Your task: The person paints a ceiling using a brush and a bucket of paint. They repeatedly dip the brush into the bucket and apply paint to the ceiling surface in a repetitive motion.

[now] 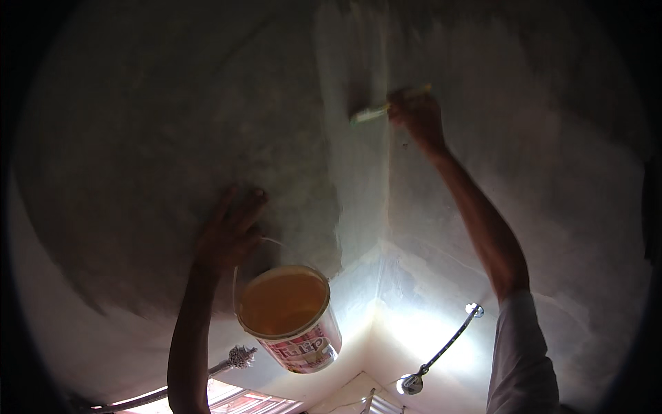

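My right hand (pixel 418 116) is closed around the handle of a paintbrush (pixel 372 114), blurred by motion. Its pale head lies against the wall (pixel 358 179), just left of the corner line. On the left, my left hand (pixel 231 231) is up by the dark wall with some fingers stretched out. From that hand hangs a paint bucket (pixel 303 348) by its thin wire handle (pixel 235 283). Inside the tilted bucket, an orange-brown interior or liquid (pixel 286 300) shows; which of the two, I cannot tell. How the fingers hook the wire is partly hidden in shadow.
A bulb (pixel 412 383) hangs on a dark cable (pixel 452 341) from a bright round fitting (pixel 474 310) below my right hand. Near my left forearm, a pole-like piece with a bundled end (pixel 241 357) sticks out. A bright barred opening (pixel 241 400) lies at the lower edge.
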Available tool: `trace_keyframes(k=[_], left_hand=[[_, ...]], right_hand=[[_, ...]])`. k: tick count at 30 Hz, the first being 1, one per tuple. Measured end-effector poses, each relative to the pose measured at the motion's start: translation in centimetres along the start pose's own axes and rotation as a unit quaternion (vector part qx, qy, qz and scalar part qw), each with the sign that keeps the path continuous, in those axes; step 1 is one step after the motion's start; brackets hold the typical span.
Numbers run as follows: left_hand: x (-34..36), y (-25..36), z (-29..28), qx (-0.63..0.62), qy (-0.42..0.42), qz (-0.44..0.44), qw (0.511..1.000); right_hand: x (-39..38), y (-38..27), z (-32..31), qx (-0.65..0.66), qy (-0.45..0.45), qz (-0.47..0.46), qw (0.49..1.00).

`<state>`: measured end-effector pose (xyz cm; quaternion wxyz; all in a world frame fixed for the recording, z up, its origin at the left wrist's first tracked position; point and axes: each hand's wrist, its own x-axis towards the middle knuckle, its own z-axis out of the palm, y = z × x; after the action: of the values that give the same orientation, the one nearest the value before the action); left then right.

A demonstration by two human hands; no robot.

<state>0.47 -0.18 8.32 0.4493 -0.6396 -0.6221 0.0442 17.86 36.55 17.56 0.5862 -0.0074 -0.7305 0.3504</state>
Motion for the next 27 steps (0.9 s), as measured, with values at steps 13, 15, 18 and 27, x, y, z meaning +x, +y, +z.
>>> trace_keyframes(k=[13,15,18,27], left_hand=[[0.3,0.4,0.1,0.01,0.0,-0.001,1.0],[0.1,0.3,0.0,0.021,0.009,0.002,1.0],[0.5,0.3,0.4,0.018,0.028,0.009,0.999],[0.8,0.6,0.0,0.014,0.008,0.005,1.0]], right_hand=[[19.0,-11.4,-1.4,0.043,0.058,-0.029,0.997],[19.5,-12.4,-1.2,0.068,0.069,-0.05,0.994],[22.5,-11.5,-1.7,0.085,0.074,-0.146,0.983],[14.4,-6.4,-0.4,0.133,0.058,-0.139,0.98]])
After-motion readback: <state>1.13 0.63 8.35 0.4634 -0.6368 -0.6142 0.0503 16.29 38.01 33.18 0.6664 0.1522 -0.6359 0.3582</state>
